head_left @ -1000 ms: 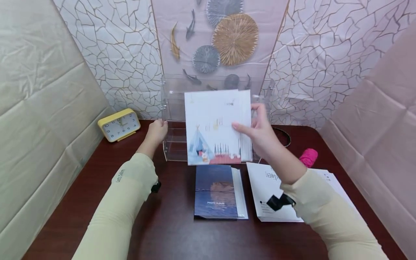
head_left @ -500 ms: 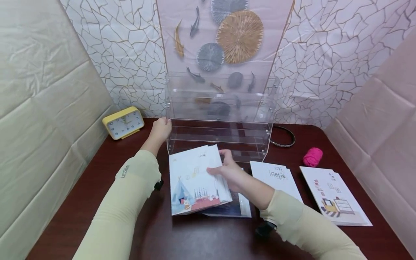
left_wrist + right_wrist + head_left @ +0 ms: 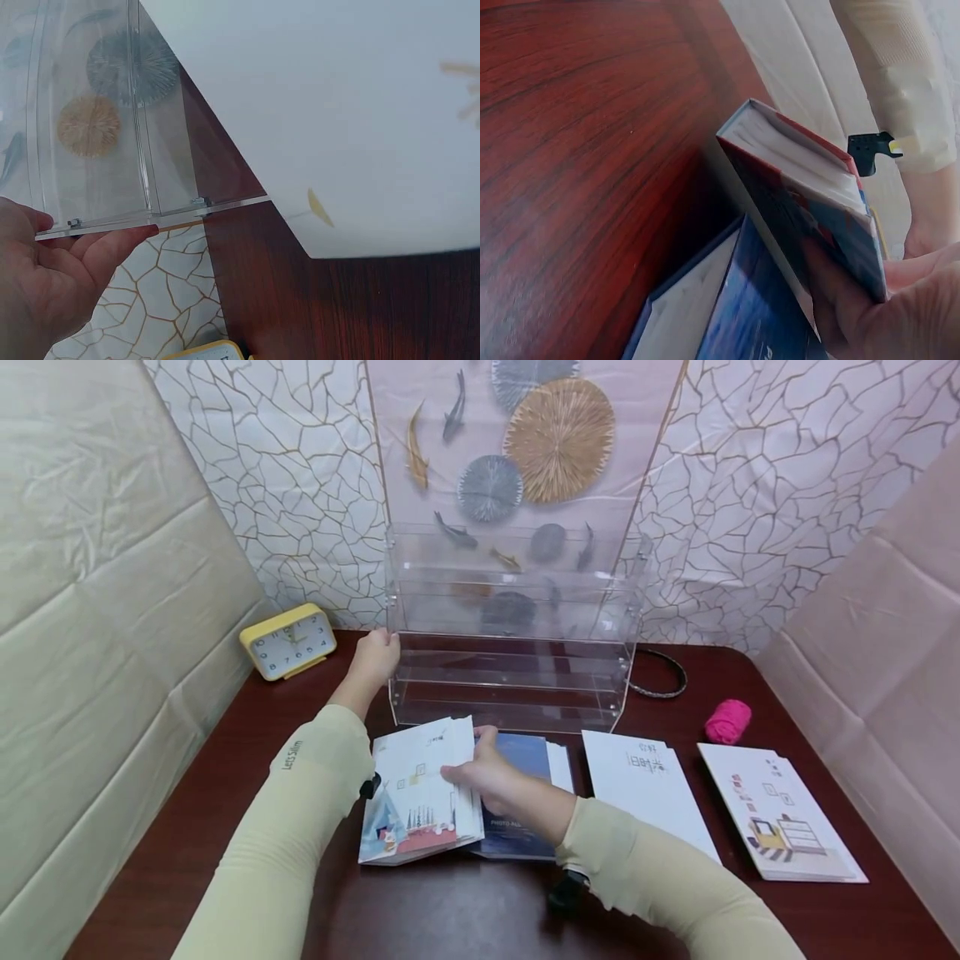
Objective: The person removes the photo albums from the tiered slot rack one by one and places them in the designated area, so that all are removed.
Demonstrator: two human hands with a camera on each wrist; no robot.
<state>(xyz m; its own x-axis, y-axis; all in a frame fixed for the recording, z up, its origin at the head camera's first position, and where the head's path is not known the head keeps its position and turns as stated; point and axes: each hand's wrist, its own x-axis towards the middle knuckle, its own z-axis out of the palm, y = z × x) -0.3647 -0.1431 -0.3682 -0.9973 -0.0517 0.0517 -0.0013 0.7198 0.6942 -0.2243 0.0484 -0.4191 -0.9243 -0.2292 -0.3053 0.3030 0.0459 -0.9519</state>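
Note:
My left hand (image 3: 377,656) grips the left edge of a clear acrylic shelf rack (image 3: 517,675) at the back of the table. The left wrist view shows thumb and fingers on either side of its panel (image 3: 112,223). My right hand (image 3: 491,777) holds the right side of a white photo album (image 3: 411,797) with a blue tent picture, thumb on its front cover. This album is tilted and overlaps the left part of a dark blue photo album (image 3: 528,756) lying on the table. In the right wrist view its page edges (image 3: 795,154) stand above the blue album (image 3: 754,300).
Two more white albums lie to the right, one with black lettering (image 3: 645,785) and one with a yellow vehicle picture (image 3: 780,818). Behind them are a pink yarn ball (image 3: 727,722) and a dark ring (image 3: 660,673). A yellow alarm clock (image 3: 288,642) stands at back left.
My right hand has brought the white tent album down from in front of the rack and leftward, low over the table. My left hand stays at the rack's edge. The view has shifted slightly.

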